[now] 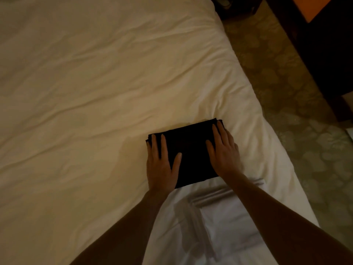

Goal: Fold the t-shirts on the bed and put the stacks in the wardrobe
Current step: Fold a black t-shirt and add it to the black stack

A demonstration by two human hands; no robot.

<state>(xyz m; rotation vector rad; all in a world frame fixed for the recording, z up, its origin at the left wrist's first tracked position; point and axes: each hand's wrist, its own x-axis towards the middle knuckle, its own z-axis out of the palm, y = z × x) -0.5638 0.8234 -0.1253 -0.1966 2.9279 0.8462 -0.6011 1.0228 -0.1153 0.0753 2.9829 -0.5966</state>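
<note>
Both hands, left [161, 165] and right [225, 153], are lying flat-fingered, grasping nothing, on the shirt [191, 150] (soft, light, probably floppy); supporting both short edges seems wise.

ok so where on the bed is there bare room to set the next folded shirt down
Bare sheet spreads left of and beyond the black folded t-shirt. A narrower strip lies between the shirt and the bed's right edge. It is crowded at the shirt, where left hand and right hand rest flat.

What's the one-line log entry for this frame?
phase: pressing fold flat | left hand: flat on folded black t-shirt | right hand: flat on it | shirt on bed | wardrobe: not in view
</note>
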